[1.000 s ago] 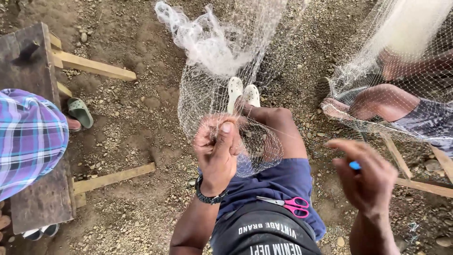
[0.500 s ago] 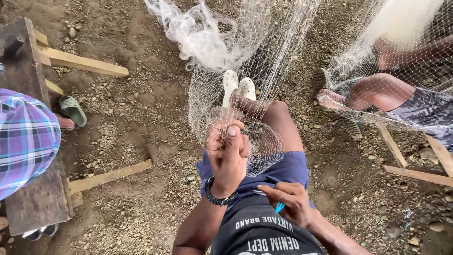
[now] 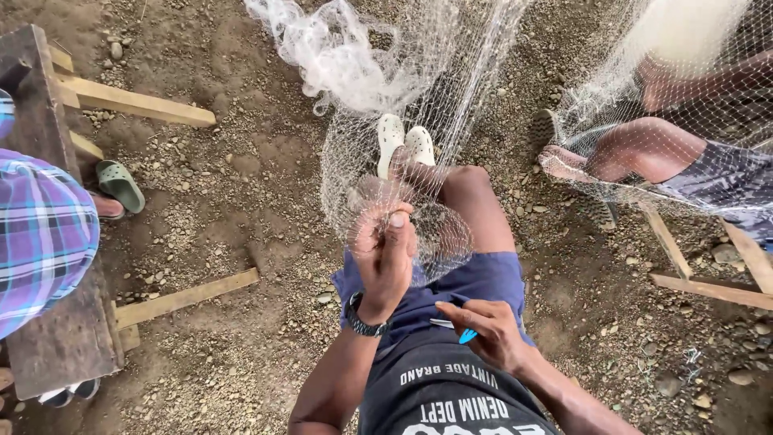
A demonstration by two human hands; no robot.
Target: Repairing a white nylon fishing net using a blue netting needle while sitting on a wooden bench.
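Left-hand grip pinched shut on fishing net above the raised knee, right hand closed around blue netting needle at the lap; keeping mesh taut is advisable.
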